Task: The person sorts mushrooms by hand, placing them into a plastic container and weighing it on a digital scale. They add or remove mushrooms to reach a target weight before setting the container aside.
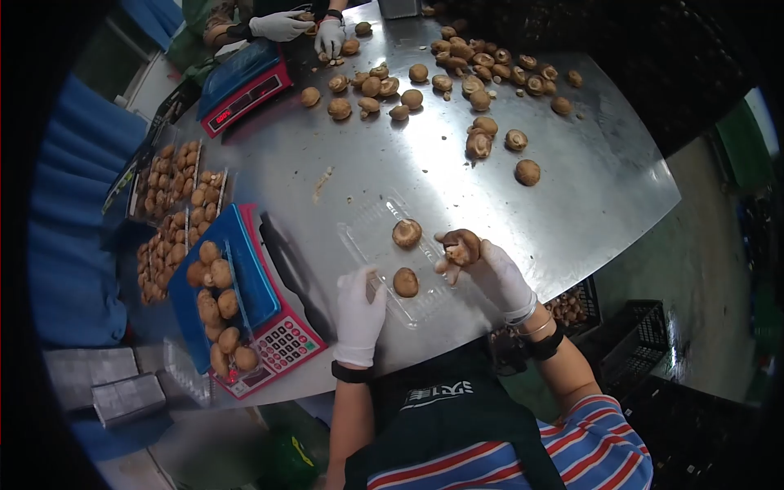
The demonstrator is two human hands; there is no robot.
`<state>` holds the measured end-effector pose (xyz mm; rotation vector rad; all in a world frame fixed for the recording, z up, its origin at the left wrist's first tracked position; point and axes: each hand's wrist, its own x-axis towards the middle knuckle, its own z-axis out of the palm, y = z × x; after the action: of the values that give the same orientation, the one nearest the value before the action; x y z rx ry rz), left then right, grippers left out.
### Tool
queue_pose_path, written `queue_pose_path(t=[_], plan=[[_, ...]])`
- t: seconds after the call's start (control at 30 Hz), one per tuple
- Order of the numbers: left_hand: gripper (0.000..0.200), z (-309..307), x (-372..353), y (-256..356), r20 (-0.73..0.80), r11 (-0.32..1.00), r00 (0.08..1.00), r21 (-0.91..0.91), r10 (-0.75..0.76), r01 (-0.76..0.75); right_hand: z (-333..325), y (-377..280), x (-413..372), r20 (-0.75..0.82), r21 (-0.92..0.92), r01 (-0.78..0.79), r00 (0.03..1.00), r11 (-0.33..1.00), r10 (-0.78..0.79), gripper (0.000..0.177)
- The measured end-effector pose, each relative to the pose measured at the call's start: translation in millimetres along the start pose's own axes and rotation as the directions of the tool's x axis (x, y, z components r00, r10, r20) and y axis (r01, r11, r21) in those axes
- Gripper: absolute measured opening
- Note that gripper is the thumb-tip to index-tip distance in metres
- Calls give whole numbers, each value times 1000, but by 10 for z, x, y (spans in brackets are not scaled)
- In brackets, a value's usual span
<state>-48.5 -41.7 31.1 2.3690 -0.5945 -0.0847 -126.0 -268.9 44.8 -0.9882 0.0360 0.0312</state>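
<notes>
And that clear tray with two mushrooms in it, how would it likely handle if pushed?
The clear tray probably flexes, as its see-through plastic looks thin. It likely slides easily on the smooth, shiny metal table. Its two mushrooms may roll, given rounded caps and bare space around them.

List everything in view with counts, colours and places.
Table: one, silver, centre
Open tray: one, clear, table's near side
Tray mushrooms: two, brown, in open tray
Loose mushrooms: many, brown, table's far half
Held mushroom: one, brown, by open tray
Scales: two, red and blue, table's left
Packed trays: several, clear, left
Crates: at least two, black, lower right
Curtain: at least one, blue, left
Co-worker's hands: two, white-gloved, top
Apron: one, dark, bottom
Left hand: one, white-gloved, by open tray
Right hand: one, white-gloved, around held mushroom
</notes>
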Motion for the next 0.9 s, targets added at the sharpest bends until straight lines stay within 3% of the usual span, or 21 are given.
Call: queue_pose_path(t=[0.03, 0.07, 0.13, 0.27, 0.33, 0.37, 0.43, 0.47, 0.53, 0.57, 0.6, 0.63, 0.67, 0.73, 0.8, 0.87, 0.9], plan=[[39, -10, 24, 70, -67, 991, 998, 133, 12, -3, 80, 48, -21, -33, 32, 1, 999, 999, 0, 73], [39, -7, 66, 161, -65, 991, 998, 130, 15, -6, 118, 62, -27, -36, 30, 2, 999, 1000, -1, 73], [47, -9, 230, 445, -164, 993, 981, 75, 106, -94, 173, 81, -41, -25, 288, 21, 1000, 957, -14, 71], [52, 240, 566, 489, -109, 950, 968, 246, 226, -194, 188, 102, -55, -9, 364, 40, 999, 931, -40, 69], [53, 346, 671, 438, 110, 973, 993, 225, 31, -56, 159, 84, -62, -6, 303, 40, 999, 952, -41, 69], [53, 377, 695, 403, 118, 972, 992, 225, 43, -69, 163, 55, -90, -16, 304, 52, 999, 951, -50, 69], [50, 366, 695, 329, 221, 996, 972, 3, -83, 85, 219, -45, -197, -137, 236, 75, 990, 969, -43, 68], [50, 342, 661, 296, 231, 997, 970, -2, -77, 79, 151, -122, -318, -149, 234, 79, 988, 969, -45, 68], [47, 260, 586, 239, 130, 962, 991, -271, 38, -1, -234, -407, -727, -72, -207, -54, 997, 977, 40, 61], [47, 232, 551, 222, 126, 961, 991, -276, 47, -11, -462, -541, -983, -21, -239, -94, 996, 966, 92, 61], [47, 201, 485, 199, 115, 916, 993, -400, 40, 10, -668, -647, -1274, 24, -266, -135, 989, 955, 147, 63], [47, 163, 427, 172, 108, 856, 994, -517, 30, 30, -766, -781, -1510, -88, -382, -206, 979, 901, 186, 63], [47, 108, 406, 151, 112, 856, 993, -516, 38, 25, -852, -882, -1730, -204, -482, -283, 957, 829, 208, 64], [47, 9, 392, 112, 64, 940, 986, -316, 157, -129, -1150, -734, -2198, -576, -547, -498, 807, 673, 130, 55], [52, -1, 341, 71, 69, 936, 987, -335, 143, -112, -1311, -874, -2353, -825, -541, -831, 554, 127, 113, 44], [62, -53, 301, 171, 12, 915, 997, -397, 76, -65, -1181, -1057, -2039, -599, -722, -565, 799, 401, 48, 34], [62, -37, 297, 128, 10, 915, 996, -397, 85, -74, -1114, -1143, -1769, -483, -747, -451, 873, 488, 67, 33]])
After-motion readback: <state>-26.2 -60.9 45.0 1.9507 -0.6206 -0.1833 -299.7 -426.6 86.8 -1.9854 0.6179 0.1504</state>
